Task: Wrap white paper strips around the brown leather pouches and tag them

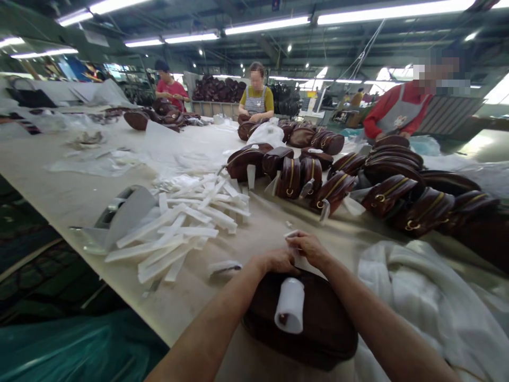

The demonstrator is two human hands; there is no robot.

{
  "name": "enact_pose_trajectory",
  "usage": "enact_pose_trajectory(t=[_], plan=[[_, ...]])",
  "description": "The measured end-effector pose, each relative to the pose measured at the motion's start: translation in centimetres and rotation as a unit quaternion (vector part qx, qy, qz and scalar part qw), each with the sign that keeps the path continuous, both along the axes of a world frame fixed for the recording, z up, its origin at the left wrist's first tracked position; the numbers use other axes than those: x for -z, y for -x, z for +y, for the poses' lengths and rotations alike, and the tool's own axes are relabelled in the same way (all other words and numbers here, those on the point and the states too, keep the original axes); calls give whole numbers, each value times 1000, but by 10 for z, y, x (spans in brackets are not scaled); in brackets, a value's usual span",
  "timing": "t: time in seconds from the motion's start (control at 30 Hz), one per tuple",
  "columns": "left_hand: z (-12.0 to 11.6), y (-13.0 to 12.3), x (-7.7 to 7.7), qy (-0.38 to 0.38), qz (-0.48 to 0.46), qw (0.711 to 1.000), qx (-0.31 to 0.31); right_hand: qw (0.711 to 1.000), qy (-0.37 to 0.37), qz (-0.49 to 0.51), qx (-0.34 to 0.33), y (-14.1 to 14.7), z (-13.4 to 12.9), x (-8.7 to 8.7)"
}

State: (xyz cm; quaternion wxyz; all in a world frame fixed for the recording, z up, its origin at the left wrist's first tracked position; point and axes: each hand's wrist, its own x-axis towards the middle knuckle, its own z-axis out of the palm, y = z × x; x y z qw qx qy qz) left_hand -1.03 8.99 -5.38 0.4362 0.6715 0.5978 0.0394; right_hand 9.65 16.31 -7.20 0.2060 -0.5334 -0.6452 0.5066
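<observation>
A dark brown bag [318,323] lies on the table in front of me, with a rolled white foam piece [290,307] on its upper side. My left hand [278,261] is at the bag's far edge, its fingers bent and partly hidden. Just to its right and a little higher, my right hand [309,246] pinches a small white strip [293,234], its thumb and fingers together. Both forearms reach in over the bag's sides. Left of the bag, a small white-wrapped piece [225,267] rests on the table.
Many white foam strips [186,228] are heaped at the left beside a grey round-edged object [129,217]. Rows of brown bags [310,178] stand beyond my hands and to the right. White cloth-like material [413,297] lies at right. Several people work across the table [119,313].
</observation>
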Motion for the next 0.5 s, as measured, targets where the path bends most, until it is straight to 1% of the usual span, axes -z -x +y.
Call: enact_pose_trajectory(t=[0.07,0.13,0.23,0.3,0.33,0.37,0.4,0.43,0.5], plan=[[1,0,1,0,22,1000,13,999,-15,29,29,1,5,1],[1,1,1,-2,36,999,23,997,-34,31,60,-2,10,1],[1,1,2,-1,46,998,38,991,-84,-3,100,-8,20,-2],[2,2,2,4,44,998,47,984,-138,-27,108,-5,27,-8],[3,2,3,7,41,998,50,980,-166,-35,99,1,29,-12],[5,1,4,9,38,998,51,978,-191,-40,77,10,29,-17],[7,1,6,11,36,998,52,976,-209,-43,39,21,28,-22],[9,1,7,17,35,998,51,975,-218,-44,-12,36,25,-26],[11,1,12,1,16,999,51,966,-219,-46,-129,70,13,-33]])
